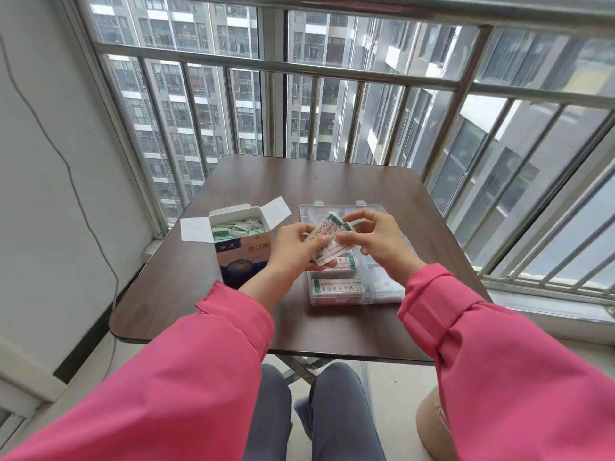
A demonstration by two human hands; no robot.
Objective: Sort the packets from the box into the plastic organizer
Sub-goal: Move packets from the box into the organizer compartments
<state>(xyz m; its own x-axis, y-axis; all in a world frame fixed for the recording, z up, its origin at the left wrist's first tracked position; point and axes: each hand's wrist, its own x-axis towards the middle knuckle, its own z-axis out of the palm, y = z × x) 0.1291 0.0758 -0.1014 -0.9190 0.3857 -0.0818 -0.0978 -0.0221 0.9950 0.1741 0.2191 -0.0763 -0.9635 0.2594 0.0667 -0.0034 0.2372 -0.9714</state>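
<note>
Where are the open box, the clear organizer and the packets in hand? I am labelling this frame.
open box (244,257): head view, on its blue front face.
clear organizer (336,300): head view, on its near rim.
packets in hand (327,239): head view, middle of the fanned bundle.

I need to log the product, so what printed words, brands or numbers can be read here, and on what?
"创口贴": red characters on the front of the open box.
Blue patch on the box, upper left: characters too blurred to read.
Packets in the plastic organizer: a row of dark characters, too blurred to read.
Packets held by the left hand and the right hand: print too small to read.
No numbers are legible.
</note>
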